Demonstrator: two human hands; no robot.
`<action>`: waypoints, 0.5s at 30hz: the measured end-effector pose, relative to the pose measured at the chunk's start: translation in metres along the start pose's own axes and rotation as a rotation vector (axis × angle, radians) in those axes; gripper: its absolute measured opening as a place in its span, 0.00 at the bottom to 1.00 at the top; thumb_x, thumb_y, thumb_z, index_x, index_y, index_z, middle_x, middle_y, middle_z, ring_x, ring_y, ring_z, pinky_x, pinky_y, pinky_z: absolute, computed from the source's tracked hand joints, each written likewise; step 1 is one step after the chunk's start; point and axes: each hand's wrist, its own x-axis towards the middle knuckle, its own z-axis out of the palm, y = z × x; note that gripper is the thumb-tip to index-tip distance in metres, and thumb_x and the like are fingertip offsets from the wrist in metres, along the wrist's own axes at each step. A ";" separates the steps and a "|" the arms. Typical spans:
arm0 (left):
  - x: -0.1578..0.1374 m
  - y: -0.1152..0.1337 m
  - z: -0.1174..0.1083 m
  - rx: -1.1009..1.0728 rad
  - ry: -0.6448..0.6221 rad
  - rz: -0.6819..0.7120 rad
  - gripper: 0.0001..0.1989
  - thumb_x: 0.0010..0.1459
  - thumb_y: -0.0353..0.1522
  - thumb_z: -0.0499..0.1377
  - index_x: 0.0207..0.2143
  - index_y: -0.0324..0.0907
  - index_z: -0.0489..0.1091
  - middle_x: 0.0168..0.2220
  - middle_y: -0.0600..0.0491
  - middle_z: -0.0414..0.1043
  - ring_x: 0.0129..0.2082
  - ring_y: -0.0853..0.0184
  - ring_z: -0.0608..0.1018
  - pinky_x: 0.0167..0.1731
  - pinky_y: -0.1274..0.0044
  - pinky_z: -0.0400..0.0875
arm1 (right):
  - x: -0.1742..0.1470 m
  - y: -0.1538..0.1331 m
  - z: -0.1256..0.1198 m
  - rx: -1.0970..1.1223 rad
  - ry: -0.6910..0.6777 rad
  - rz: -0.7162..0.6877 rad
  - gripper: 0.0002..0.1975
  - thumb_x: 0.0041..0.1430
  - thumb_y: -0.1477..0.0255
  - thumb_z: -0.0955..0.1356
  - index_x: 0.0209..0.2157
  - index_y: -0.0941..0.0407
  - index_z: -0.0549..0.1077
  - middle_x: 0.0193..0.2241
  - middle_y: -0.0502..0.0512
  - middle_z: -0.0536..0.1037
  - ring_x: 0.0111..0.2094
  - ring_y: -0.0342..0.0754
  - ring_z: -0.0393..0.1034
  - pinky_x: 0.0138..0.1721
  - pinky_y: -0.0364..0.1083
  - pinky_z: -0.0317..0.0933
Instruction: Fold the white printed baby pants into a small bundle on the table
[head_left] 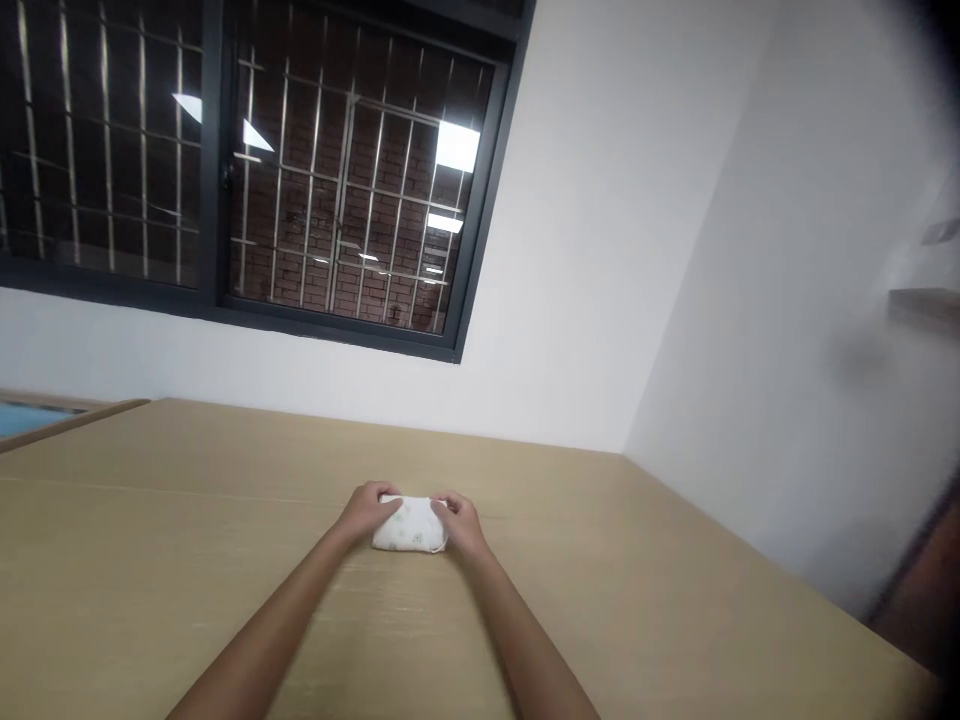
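On the smooth tan desk (645, 600) lies an oblong bundle (409, 527), apparently soft cloth, white with faint small prints; the left hand (366, 510) and right hand (463, 522) hold its sides between their fingers.

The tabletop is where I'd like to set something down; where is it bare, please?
Tabletop is bare right of the right hand toward the side wall, left of the left hand, and beyond both toward the window. Crowded: the printed white cloth between them.

left hand (367, 508) curled inward; right hand (461, 520) curled inward; forearms (274, 620) bare, extended, converging
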 end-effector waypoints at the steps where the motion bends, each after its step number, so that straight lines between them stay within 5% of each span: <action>1: 0.004 -0.005 0.006 0.023 0.014 -0.021 0.12 0.57 0.36 0.58 0.35 0.41 0.80 0.37 0.50 0.84 0.38 0.61 0.82 0.36 0.75 0.72 | 0.005 0.005 0.003 -0.039 0.030 0.013 0.15 0.54 0.61 0.68 0.33 0.58 0.80 0.30 0.56 0.82 0.31 0.51 0.74 0.33 0.48 0.68; 6: 0.009 -0.019 0.029 0.211 0.133 -0.112 0.09 0.57 0.35 0.61 0.36 0.41 0.80 0.42 0.45 0.82 0.46 0.55 0.79 0.48 0.68 0.70 | 0.016 0.022 0.010 -0.186 0.133 0.033 0.12 0.53 0.64 0.68 0.32 0.57 0.79 0.29 0.56 0.80 0.33 0.52 0.73 0.40 0.50 0.69; 11: 0.008 -0.006 0.040 0.355 0.204 -0.033 0.14 0.67 0.35 0.54 0.47 0.41 0.77 0.52 0.42 0.77 0.56 0.51 0.73 0.58 0.60 0.62 | 0.011 -0.001 0.010 -0.377 0.171 -0.084 0.12 0.58 0.68 0.67 0.41 0.55 0.80 0.45 0.62 0.81 0.50 0.58 0.71 0.57 0.55 0.62; 15: 0.006 0.009 0.056 0.380 0.137 0.092 0.21 0.73 0.37 0.44 0.52 0.42 0.74 0.54 0.44 0.76 0.57 0.57 0.74 0.60 0.65 0.63 | 0.000 -0.024 0.018 -0.609 -0.023 -0.256 0.18 0.67 0.68 0.62 0.52 0.54 0.78 0.53 0.63 0.79 0.58 0.58 0.67 0.63 0.56 0.54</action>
